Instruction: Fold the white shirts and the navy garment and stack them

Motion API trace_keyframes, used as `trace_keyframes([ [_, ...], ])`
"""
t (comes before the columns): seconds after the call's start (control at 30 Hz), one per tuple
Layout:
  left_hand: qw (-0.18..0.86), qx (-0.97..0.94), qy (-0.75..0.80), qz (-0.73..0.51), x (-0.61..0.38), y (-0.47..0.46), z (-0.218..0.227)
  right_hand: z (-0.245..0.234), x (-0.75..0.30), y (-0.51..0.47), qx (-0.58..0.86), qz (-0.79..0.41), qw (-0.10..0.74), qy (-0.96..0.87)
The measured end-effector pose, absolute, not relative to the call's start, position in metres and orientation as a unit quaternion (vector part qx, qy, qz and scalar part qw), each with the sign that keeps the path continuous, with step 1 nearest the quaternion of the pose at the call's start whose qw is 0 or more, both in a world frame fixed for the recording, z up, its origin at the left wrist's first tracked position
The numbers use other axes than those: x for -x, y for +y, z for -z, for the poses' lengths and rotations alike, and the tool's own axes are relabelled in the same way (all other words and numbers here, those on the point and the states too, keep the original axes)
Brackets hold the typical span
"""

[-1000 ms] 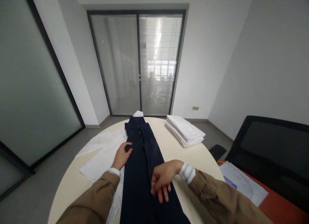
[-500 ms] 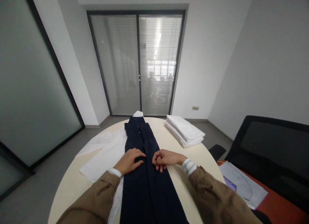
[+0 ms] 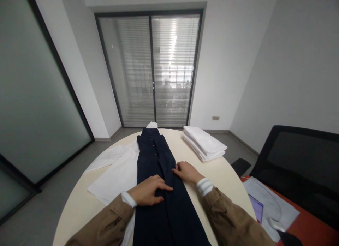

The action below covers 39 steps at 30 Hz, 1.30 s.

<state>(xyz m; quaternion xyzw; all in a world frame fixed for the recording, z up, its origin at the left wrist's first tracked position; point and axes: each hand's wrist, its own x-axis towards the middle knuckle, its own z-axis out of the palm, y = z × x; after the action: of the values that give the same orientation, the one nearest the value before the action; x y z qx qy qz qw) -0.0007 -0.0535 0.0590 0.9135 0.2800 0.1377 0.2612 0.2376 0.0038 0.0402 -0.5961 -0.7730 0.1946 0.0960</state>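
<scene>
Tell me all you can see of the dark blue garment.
The dark blue garment is smooth-looking, plain cloth, laid long and narrow along the table and running out of the picture at the bottom. Small buttons show near its far end, and a fold or seam runs lengthwise. White cloth lies at its left side, and a white tip shows beyond the far end. The left hand lies across it; the right hand is at its right edge, grip unclear.

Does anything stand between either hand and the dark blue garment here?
Nothing visible does: the left hand is right over the dark blue garment, and the right hand is at its right edge. The folded white cloths lie apart, farther back on the right.
</scene>
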Motion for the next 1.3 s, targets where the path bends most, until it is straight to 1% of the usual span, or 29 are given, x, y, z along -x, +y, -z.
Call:
trace_keyframes([
  [0.07, 0.266, -0.915, 0.274, -0.134, -0.002, -0.053, -0.056, -0.036, -0.237, 0.004, 0.599, -0.174, 0.126, -0.771],
  [0.13, 0.273, -0.904, 0.290, -0.153, -0.002, -0.051, -0.051, -0.033, -0.239, 0.004, 0.588, -0.177, 0.155, -0.774],
  [0.27, 0.284, -0.880, 0.325, -0.196, 0.002, -0.048, -0.047, -0.029, -0.245, 0.002, 0.542, -0.271, 0.187, -0.773],
  [0.37, 0.280, -0.898, 0.295, -0.168, 0.001, -0.050, -0.049, -0.028, -0.248, 0.001, 0.520, -0.308, 0.195, -0.773],
  [0.47, 0.284, -0.908, 0.273, -0.141, -0.003, -0.056, -0.052, -0.027, -0.251, 0.001, 0.501, -0.299, 0.206, -0.786],
  [0.6, 0.333, -0.900, 0.248, -0.133, -0.009, -0.062, -0.053, -0.027, -0.254, 0.003, 0.488, -0.283, 0.208, -0.799],
  [0.7, 0.342, -0.888, 0.276, -0.132, -0.009, -0.063, -0.052, -0.032, -0.254, 0.003, 0.502, -0.217, 0.203, -0.812],
  [0.8, 0.327, -0.880, 0.319, -0.131, -0.008, -0.063, -0.053, -0.037, -0.252, 0.000, 0.499, -0.166, 0.203, -0.826],
  [0.93, 0.291, -0.893, 0.314, -0.137, -0.007, -0.066, -0.060, -0.038, -0.250, -0.004, 0.475, -0.195, 0.186, -0.838],
  [1.03, 0.228, -0.904, 0.330, -0.151, -0.007, -0.070, -0.069, -0.034, -0.252, -0.003, 0.465, -0.217, 0.170, -0.841],
  [1.1, 0.216, -0.902, 0.349, -0.135, -0.007, -0.073, -0.074, -0.031, -0.254, -0.002, 0.464, -0.219, 0.172, -0.841],
  [1.23, 0.275, -0.885, 0.368, -0.077, -0.008, -0.079, -0.078, -0.028, -0.255, 0.000, 0.464, -0.226, 0.181, -0.837],
  [1.3, 0.334, -0.872, 0.355, -0.051, -0.012, -0.082, -0.076, -0.028, -0.256, 0.001, 0.459, -0.234, 0.186, -0.836],
])
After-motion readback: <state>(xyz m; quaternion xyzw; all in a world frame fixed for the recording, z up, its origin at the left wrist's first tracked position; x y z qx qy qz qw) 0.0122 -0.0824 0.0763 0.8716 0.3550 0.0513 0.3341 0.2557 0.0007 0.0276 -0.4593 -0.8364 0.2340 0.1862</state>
